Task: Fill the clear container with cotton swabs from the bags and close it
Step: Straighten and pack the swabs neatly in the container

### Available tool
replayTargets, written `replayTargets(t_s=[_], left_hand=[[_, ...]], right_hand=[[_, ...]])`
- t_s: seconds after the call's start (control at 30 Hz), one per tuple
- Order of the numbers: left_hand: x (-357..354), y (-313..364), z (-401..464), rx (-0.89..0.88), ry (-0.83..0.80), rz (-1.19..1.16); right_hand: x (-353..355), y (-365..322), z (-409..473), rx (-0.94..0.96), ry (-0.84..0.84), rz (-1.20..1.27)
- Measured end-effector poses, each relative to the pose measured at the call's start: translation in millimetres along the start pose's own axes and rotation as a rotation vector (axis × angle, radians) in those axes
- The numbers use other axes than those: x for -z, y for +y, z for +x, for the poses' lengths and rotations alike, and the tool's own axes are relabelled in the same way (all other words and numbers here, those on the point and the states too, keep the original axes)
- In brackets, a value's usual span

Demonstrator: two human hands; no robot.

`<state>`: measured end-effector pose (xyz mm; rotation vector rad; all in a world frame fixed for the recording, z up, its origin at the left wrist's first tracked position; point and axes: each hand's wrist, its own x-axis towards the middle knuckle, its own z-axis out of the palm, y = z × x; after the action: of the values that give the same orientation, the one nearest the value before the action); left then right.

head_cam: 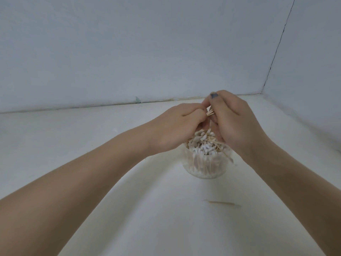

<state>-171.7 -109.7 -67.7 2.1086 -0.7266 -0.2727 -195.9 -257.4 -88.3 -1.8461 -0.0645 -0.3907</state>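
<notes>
Where the two hands meet above the container (206, 164), we see a few swab sticks (210, 113) caught between them. The left hand (177, 126) comes in from the left with its fingers curled inward, and its fingertips close on the near ends of those wooden sticks. The right hand (234, 119) arches over from the right, thumb and forefinger bent down toward the same small bundle; a dark-painted nail shows on its topmost finger. Both hands appear to pinch the bundle, though we cannot tell exactly which fingers touch it, since the knuckles hide the contact.

The container stands upright on the white table (92, 145), directly beneath the hands and partly covered by both wrists. It is clear and round, with its top open, and no lid shows on it. It is packed with swabs (203, 150): white cotton tips crowd the mouth, many standing on end, others lying crosswise in a heap that rises above the rim. One stick juts out over the right edge.

Nearer to us, well apart from the container, a single thin stick (222, 203) lies flat on the table. Behind the table rises a pale wall (147, 52), with a corner seam at the right.
</notes>
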Motion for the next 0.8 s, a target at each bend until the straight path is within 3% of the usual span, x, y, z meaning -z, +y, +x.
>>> replayTargets(t_s=[0.27, 0.33, 0.47, 0.57, 0.73, 0.8], left_hand=[[-1, 12, 7, 0.007, 0.206, -0.12], [5, 10, 4, 0.042, 0.226, -0.206], [12, -26, -6, 0.112, 0.349, -0.151], [1, -49, -18, 0.111, 0.307, -0.039], [-18, -69, -28, 0.055, 0.167, -0.23], [-24, -75, -30, 0.034, 0.159, -0.205]], right_hand=[[-12, -13, 13, 0.134, 0.135, -0.232], [-6, -19, 16, 0.145, 0.119, -0.266], [4, -27, 14, 0.201, 0.01, -0.409], [-1, -25, 5, 0.259, -0.128, -0.569], [-8, -17, -3, 0.349, -0.213, -0.791], [-8, -13, -6, 0.355, -0.241, -0.849]])
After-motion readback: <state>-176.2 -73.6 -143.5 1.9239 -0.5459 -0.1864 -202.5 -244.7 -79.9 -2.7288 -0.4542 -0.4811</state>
